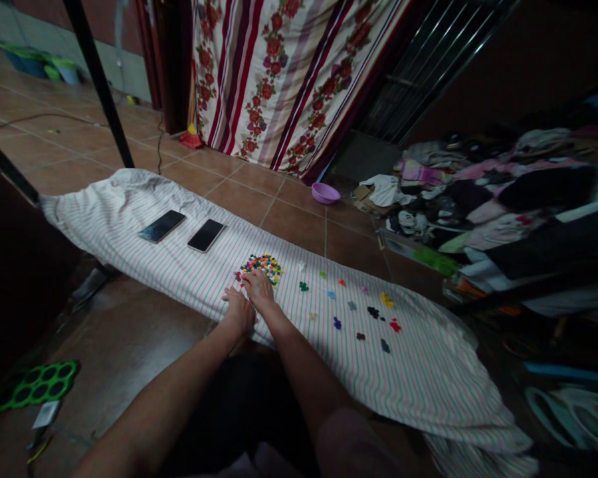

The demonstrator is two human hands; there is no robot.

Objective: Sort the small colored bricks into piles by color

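Note:
A pile of small multicoloured beads lies on the striped cloth in front of me. My right hand reaches over the near side of this pile, fingers bent together at its left edge. Whatever its fingertips pinch is too small to make out. Beside it, nearer to me, my left hand rests at the cloth's front edge with a finger stuck out to the left. To the right, small single-colour heaps are spread out, among them yellow, black, red and dark green pieces.
Two phones, one farther left and another closer to the pile, lie on the cloth. A purple basin stands on the tiled floor behind. Clothes are heaped at the right. A floral curtain hangs at the back.

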